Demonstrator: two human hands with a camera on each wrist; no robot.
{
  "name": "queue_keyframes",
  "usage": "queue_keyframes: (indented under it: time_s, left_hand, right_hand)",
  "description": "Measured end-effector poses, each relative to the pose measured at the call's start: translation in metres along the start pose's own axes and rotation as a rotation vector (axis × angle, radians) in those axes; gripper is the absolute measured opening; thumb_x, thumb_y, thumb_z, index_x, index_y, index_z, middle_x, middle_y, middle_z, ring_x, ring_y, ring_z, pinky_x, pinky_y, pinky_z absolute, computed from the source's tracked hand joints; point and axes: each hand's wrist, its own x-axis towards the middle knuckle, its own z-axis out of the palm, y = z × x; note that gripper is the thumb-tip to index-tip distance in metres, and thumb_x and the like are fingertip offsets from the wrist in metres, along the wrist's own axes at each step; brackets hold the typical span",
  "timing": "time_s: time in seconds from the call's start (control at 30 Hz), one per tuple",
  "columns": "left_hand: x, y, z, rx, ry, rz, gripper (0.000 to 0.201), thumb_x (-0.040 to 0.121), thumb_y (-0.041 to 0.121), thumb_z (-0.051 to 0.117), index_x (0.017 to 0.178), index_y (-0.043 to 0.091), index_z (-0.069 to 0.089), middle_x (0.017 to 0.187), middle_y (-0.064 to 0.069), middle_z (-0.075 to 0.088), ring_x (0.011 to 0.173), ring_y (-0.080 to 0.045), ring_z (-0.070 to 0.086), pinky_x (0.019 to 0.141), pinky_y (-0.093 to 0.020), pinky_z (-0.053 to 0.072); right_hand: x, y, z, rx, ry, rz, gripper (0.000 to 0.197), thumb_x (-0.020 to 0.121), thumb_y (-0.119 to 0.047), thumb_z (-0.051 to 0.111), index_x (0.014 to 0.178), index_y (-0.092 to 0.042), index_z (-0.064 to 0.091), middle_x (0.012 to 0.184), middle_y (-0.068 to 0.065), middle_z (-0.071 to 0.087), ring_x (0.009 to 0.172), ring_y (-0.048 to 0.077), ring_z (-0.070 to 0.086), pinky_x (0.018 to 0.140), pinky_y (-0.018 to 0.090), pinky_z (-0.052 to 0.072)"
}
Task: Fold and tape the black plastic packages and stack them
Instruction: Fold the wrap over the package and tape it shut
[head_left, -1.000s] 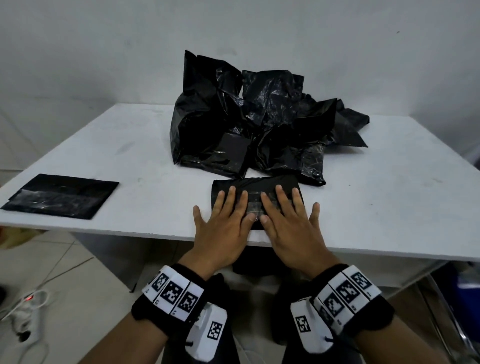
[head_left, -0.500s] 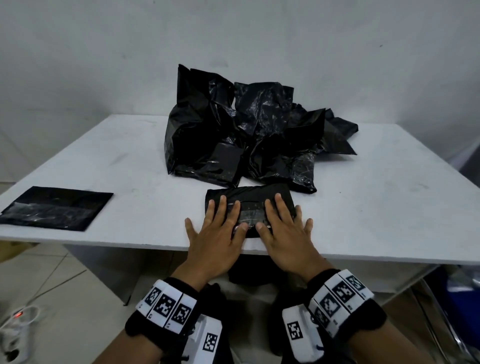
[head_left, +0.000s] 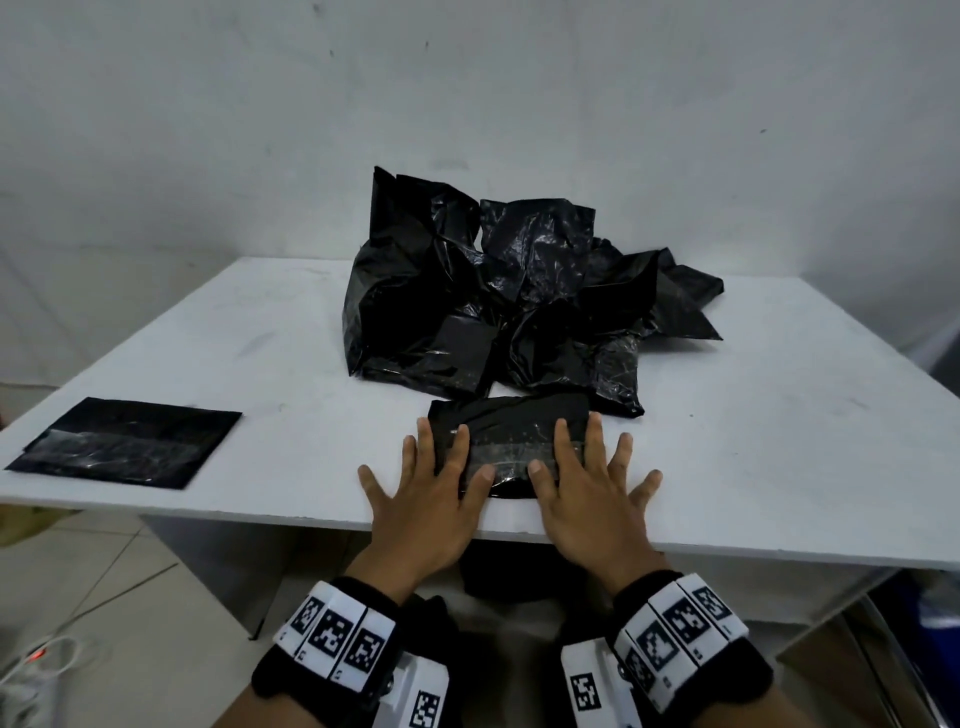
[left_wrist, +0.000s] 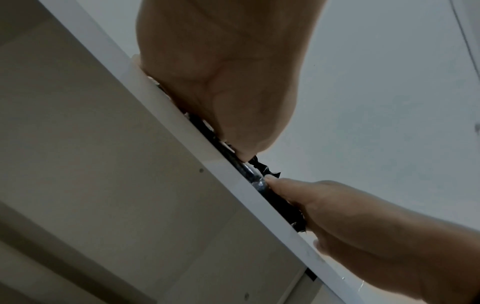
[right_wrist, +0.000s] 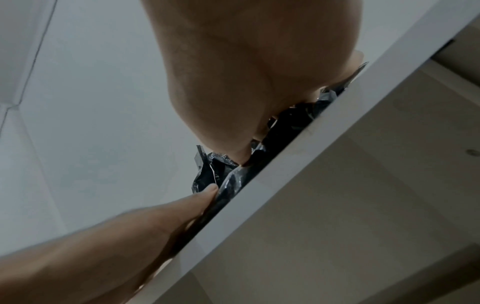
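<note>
A folded black plastic package (head_left: 511, 441) with a strip of clear tape across it lies at the table's near edge. My left hand (head_left: 431, 483) lies flat, fingers spread, pressing its left end. My right hand (head_left: 592, 483) lies flat on its right end, likewise spread. Both thumbs rest on the tape, a short gap between them. The wrist views look up from below the table edge: the left hand (left_wrist: 221, 82) and the right hand (right_wrist: 246, 72) press down on the package (left_wrist: 275, 197) (right_wrist: 233, 181). A finished flat taped package (head_left: 130, 441) lies at the near left.
A heap of crumpled black plastic bags (head_left: 519, 312) sits mid-table just behind the package. The white table (head_left: 779, 441) ends close below my palms. A white wall (head_left: 467, 104) stands behind. Cables (head_left: 31, 670) lie on the tiled floor at lower left.
Both hands have slid apart along the taped strip, from side by side at the middle to the package's two ends. The package stays where it was.
</note>
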Motion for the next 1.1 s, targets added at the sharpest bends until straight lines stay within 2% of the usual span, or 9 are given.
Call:
queue_keyframes:
  time_s: [0.2,0.3,0.47,0.57,0.73,0.8,0.87,0.97,1.1]
  left_hand:
    - [-0.006,-0.002,-0.004,-0.113,0.07,-0.054,0.073,0.099,0.07,0.012,0.159,0.039,-0.016,0.169,-0.004,-0.018,0.155,-0.027,-0.02,0.116,-0.063,-0.018]
    - [-0.005,-0.005,-0.01,-0.21,0.165,-0.075,0.069,0.103,0.062,0.015,0.162,0.032,-0.003,0.171,0.001,-0.004,0.157,-0.026,-0.008,0.118,-0.065,-0.012]
    - [-0.001,-0.013,-0.016,-0.175,0.282,-0.093,0.054,0.107,0.05,0.029,0.157,0.029,0.034,0.137,-0.001,0.06,0.142,-0.025,0.039,0.119,-0.067,0.012]
    - [-0.003,-0.013,-0.017,-0.156,0.308,-0.102,0.049,0.106,0.048,0.037,0.153,0.032,0.042,0.12,-0.002,0.066,0.135,-0.025,0.042,0.116,-0.062,0.024]
    - [-0.011,-0.016,-0.026,-0.435,0.412,-0.054,0.044,0.103,0.038,0.053,0.146,0.03,0.052,0.123,0.008,0.069,0.117,-0.019,0.062,0.105,-0.038,0.045]
    - [-0.015,-0.022,-0.032,-0.657,0.468,-0.022,0.04,0.101,0.028,0.062,0.14,0.027,0.058,0.108,0.027,0.064,0.094,-0.006,0.069,0.083,-0.01,0.05]
    - [-0.019,-0.031,-0.041,-0.747,0.505,-0.009,0.039,0.099,0.022,0.065,0.137,0.026,0.06,0.1,0.035,0.056,0.077,0.004,0.067,0.067,-0.002,0.046]
    - [-0.023,-0.052,-0.052,-0.842,0.578,-0.008,0.033,0.098,0.022,0.066,0.129,0.034,0.063,0.111,0.022,0.064,0.086,0.002,0.068,0.084,-0.022,0.057]
    - [-0.029,-0.095,-0.065,-0.833,0.643,-0.058,0.025,0.099,0.021,0.064,0.115,0.041,0.065,0.114,0.014,0.07,0.093,-0.008,0.069,0.089,-0.039,0.059]
  right_hand:
    - [-0.004,0.006,-0.012,0.173,0.108,0.057,0.06,0.105,-0.052,0.025,0.159,-0.038,0.005,0.169,0.005,-0.004,0.155,0.031,-0.01,0.118,0.066,-0.004]
    - [-0.006,0.01,-0.017,0.232,0.181,0.077,0.053,0.106,-0.047,0.028,0.157,-0.034,0.021,0.164,0.0,0.026,0.151,0.026,0.022,0.119,0.065,0.008]
    - [-0.01,0.01,-0.021,0.227,0.24,0.088,0.026,0.105,-0.037,0.036,0.124,-0.034,0.053,0.111,-0.005,0.066,0.117,0.024,0.056,0.112,0.06,0.03]
    - [-0.012,0.007,-0.018,0.19,0.248,0.102,0.024,0.104,-0.038,0.035,0.116,-0.036,0.056,0.091,-0.007,0.063,0.113,0.028,0.054,0.107,0.059,0.034]
    - [-0.016,0.003,-0.019,0.364,0.296,0.058,0.024,0.102,-0.037,0.043,0.115,-0.036,0.063,0.095,-0.008,0.069,0.111,0.028,0.056,0.102,0.052,0.042]
    - [-0.019,-0.004,-0.023,0.482,0.33,0.028,0.027,0.102,-0.036,0.049,0.125,-0.036,0.063,0.102,-0.01,0.068,0.113,0.024,0.058,0.1,0.045,0.045]
    - [-0.021,-0.014,-0.029,0.576,0.334,0.012,0.032,0.101,-0.034,0.053,0.132,-0.032,0.061,0.108,-0.009,0.066,0.107,0.017,0.059,0.09,0.034,0.046]
    - [-0.022,-0.032,-0.033,0.641,0.312,-0.055,0.03,0.099,-0.032,0.059,0.129,-0.029,0.061,0.105,-0.01,0.066,0.079,-0.005,0.059,0.067,0.007,0.04]
    - [-0.017,-0.064,-0.021,0.694,0.224,-0.148,0.023,0.097,-0.03,0.064,0.12,-0.027,0.064,0.097,-0.01,0.068,0.072,-0.013,0.057,0.059,-0.001,0.039]
